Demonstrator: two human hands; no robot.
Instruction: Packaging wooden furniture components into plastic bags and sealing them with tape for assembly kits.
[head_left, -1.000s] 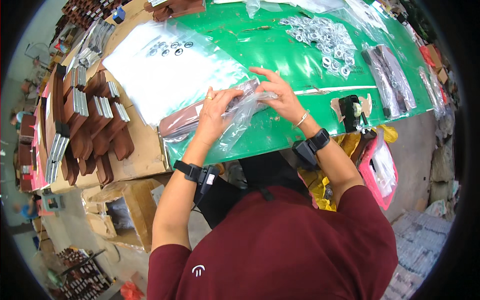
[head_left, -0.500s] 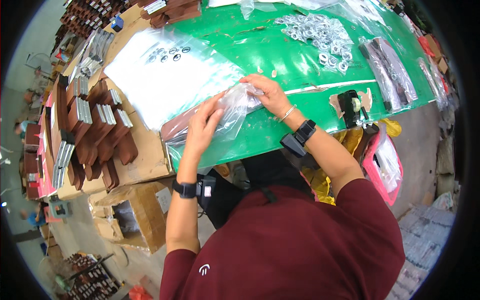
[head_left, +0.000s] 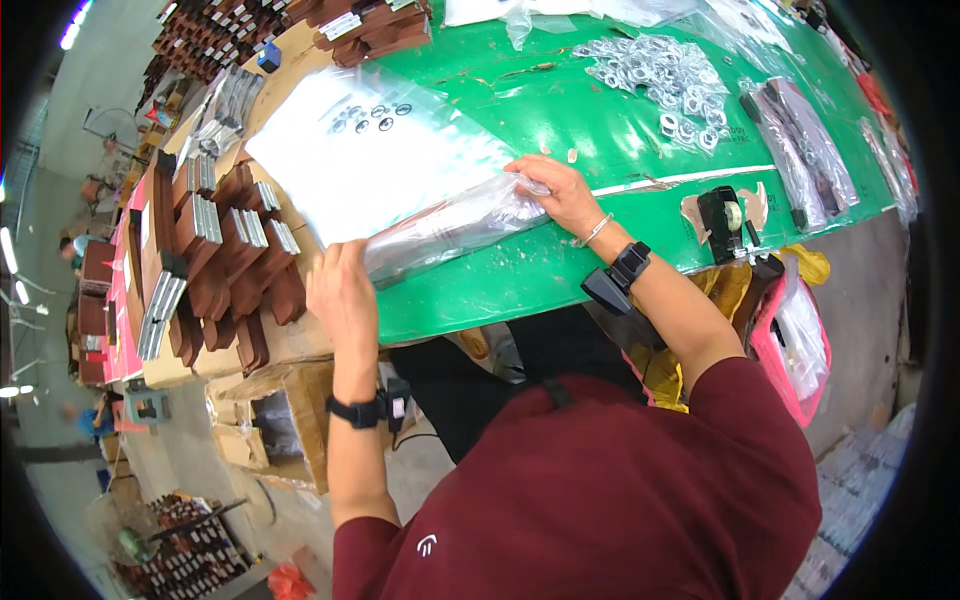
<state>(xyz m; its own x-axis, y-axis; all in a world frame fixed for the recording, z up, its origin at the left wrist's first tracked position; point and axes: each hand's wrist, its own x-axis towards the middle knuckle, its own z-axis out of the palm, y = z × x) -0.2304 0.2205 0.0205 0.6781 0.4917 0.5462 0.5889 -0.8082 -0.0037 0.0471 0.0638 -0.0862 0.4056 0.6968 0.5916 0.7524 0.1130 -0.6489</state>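
Head-worn fisheye looks down over green table [head_left: 480, 115].

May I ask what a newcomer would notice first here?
Probably the bright green table cover in the upper middle, with a heap of clear rings toward its far side. Near its front edge, the right hand pinches one end of a clear plastic bag and the left hand is by the other. To the left stand stacked brown pieces with silvery strips.

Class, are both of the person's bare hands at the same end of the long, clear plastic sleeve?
No, the left hand and the right hand are at opposite ends of the clear plastic sleeve.
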